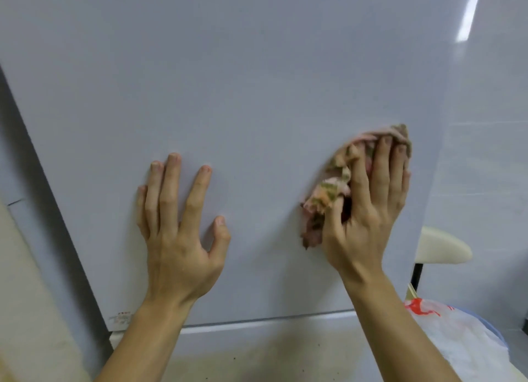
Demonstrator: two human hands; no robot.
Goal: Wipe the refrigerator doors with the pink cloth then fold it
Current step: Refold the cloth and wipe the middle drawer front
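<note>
Two hands were on the white fridge door (243, 81).
The left hand (177, 238) lay flat on the door at about 7 o'clock, its fingers straight and a bit spread. The right hand (368, 218) pressed the pink cloth (328, 198) on the door at 3 o'clock, near the door's right edge. Its fingers lay close together on top, and its thumb hooked into the bunched cloth. A stool (440, 247) stood at 4 o'clock.
</note>
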